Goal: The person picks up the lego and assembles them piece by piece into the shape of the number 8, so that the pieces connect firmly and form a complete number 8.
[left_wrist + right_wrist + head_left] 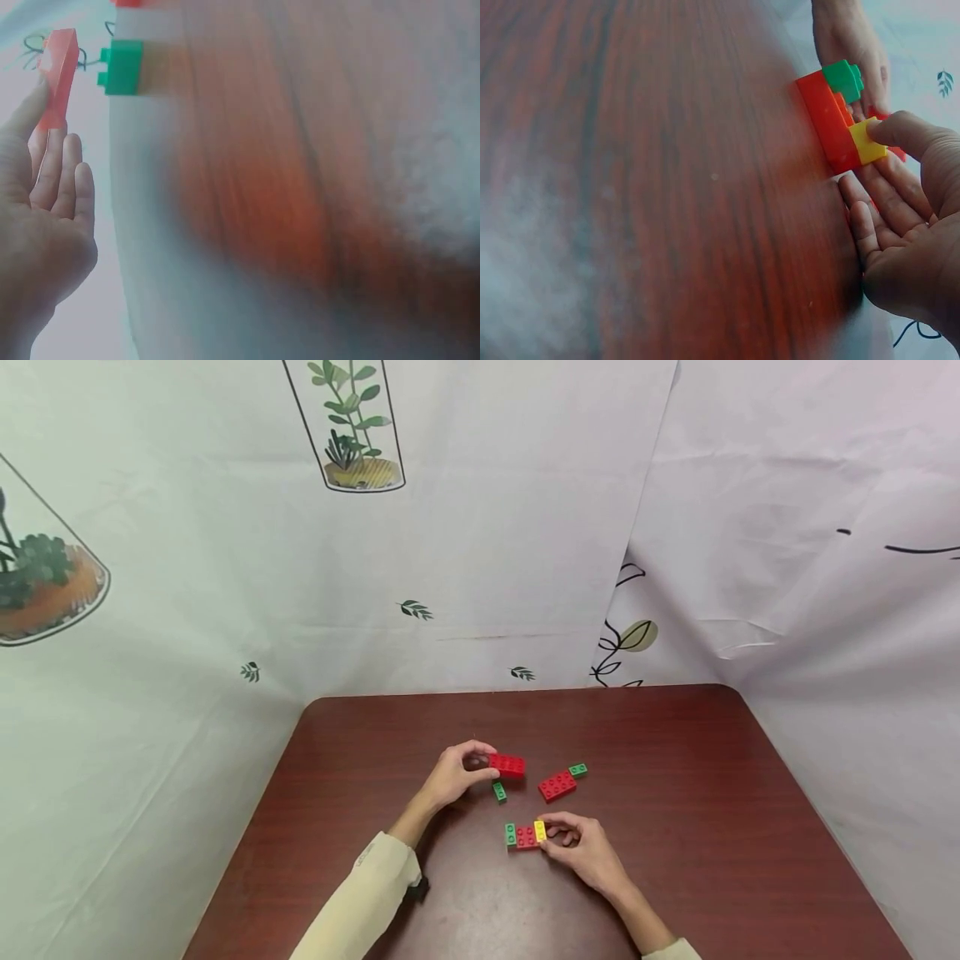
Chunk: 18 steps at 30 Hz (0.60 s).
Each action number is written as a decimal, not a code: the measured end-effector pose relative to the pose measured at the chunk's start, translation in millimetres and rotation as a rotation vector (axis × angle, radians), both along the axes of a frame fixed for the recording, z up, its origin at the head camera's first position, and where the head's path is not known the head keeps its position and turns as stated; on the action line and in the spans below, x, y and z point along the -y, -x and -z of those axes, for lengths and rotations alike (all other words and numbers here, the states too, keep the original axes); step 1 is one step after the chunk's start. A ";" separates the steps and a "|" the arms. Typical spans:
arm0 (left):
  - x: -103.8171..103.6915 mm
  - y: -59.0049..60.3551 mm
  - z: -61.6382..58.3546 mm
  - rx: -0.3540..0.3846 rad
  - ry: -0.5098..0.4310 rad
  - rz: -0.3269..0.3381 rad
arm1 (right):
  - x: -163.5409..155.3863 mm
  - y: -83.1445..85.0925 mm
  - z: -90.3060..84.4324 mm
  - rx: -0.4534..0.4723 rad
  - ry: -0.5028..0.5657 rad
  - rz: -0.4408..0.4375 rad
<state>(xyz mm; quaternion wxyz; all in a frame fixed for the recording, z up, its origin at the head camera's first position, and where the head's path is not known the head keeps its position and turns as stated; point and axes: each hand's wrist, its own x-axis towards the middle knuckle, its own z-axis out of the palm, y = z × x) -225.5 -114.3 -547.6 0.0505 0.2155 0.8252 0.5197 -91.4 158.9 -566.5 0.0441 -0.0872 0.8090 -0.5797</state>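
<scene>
we saw the left hand near the middle of the counter, its fingers curled round one end of a red brick, pinching it; the brick stuck out to the right of the fingers, its long axis running left to right, and it seemed lifted just off the wood, though we could not tell for sure. a small green brick lay just beside it, toward the person, its long axis pointing away from them

the right hand sat nearer the person, its fingers curled and its fingertips pinching the yellow brick at the right end of a low assembly: a red base with a green brick at its left end. that assembly lay flat on the counter, long axis left to right, just left of the right hand

the held red brick lay beyond the assembly and slightly left of it, the two near each other and roughly parallel; the left hand was plainly the nearer to the brick, the right to the assembly

a second red brick with a green one touching its far right corner lay slanted between the two hands, to the right
</scene>
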 end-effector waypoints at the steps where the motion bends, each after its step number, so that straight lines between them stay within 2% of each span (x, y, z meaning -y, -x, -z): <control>1: -0.5 -2.5 -1.8 -0.002 -0.005 0.007 | -0.1 0.0 -0.1 0.001 0.000 0.000; 8: -5.1 -22.5 -10.0 -0.009 -0.031 0.047 | -0.9 0.2 -0.5 0.009 0.006 0.001; 18: -11.2 -50.4 -15.9 0.011 -0.050 0.043 | -1.3 0.9 1.1 -0.006 0.007 -0.001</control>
